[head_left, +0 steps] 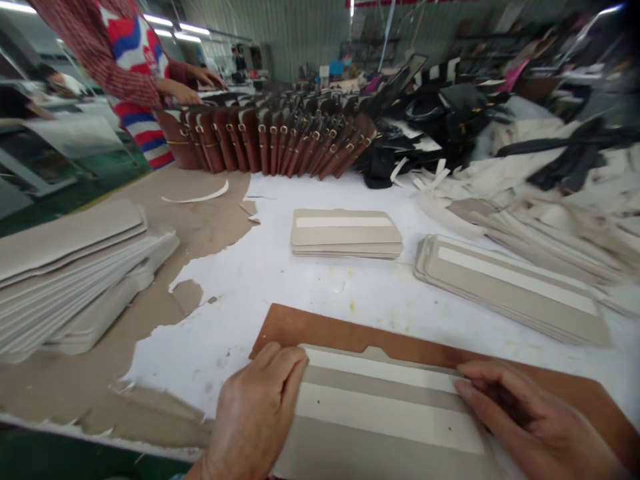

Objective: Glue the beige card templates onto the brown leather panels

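Note:
A grey board panel (385,413) with two white tape strips lies on a brown leather piece (350,333) at the near edge of the table. My left hand (257,413) rests on the panel's left end, fingers together and curled over its corner. My right hand (530,417) presses its fingertips on the panel's right end, fingers bent and close together. Neither hand lifts anything.
Two stacks of taped grey panels (346,232) (515,287) lie further back. A tall pile of grey boards (75,273) sits at left. A row of brown leather bags (270,137) stands at the far side, where another person (135,60) works. Black and white material (525,133) heaps at right.

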Demonstrator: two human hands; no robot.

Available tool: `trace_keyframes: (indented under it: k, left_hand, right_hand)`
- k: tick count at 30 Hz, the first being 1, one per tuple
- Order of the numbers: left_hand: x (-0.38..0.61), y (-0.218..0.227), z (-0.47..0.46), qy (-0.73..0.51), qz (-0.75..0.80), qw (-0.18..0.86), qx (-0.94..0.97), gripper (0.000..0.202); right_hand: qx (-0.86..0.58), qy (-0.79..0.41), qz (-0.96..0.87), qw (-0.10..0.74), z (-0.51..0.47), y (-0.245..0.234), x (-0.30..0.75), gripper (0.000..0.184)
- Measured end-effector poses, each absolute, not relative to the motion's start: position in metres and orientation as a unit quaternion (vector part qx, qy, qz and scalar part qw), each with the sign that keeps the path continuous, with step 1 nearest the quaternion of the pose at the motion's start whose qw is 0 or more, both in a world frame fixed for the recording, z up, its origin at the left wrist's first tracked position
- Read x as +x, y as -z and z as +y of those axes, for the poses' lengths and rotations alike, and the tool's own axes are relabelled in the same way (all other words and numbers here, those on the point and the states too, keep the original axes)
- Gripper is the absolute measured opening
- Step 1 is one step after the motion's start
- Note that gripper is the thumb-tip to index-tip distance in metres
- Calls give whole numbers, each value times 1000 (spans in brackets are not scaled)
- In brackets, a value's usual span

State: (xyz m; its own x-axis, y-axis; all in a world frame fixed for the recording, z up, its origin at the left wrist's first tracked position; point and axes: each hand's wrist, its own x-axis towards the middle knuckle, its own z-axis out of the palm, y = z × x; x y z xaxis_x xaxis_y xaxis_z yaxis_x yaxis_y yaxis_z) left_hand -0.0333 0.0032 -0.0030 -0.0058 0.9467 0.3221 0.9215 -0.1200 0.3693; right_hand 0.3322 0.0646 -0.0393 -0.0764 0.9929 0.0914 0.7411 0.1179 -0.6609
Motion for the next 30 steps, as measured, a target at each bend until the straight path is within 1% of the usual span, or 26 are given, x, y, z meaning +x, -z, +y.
trace_keyframes:
  k: [3, 9, 13, 16, 21, 26, 30]
  left_hand:
    - [-38, 6, 3, -263, 662, 13, 702, 36]
    - [-49, 10, 2, -235, 664, 53, 708, 24]
    - [-49, 10, 1, -228, 668, 64, 705, 26]
    - [-48, 11, 0, -226, 678, 54, 697, 28]
    - [-53, 15, 1, -218, 665, 52, 713, 25]
    - [-55, 15, 1, -207, 670, 54, 711, 25]
    - [-53, 12, 3, -209, 678, 68, 701, 26]
  right_hand:
    - [-628, -280, -690, 224, 62, 23, 322, 36]
    - [-658, -270, -661, 239, 61, 10, 305, 30]
    - [-659, -263, -663, 237, 63, 6, 300, 27]
    - [-657, -262, -666, 234, 64, 5, 299, 24]
    - [-654, -250, -671, 244, 64, 3, 295, 22]
    - [-617, -247, -710, 231, 64, -2, 294, 27]
    - [-610, -243, -721, 222, 66, -3, 293, 27]
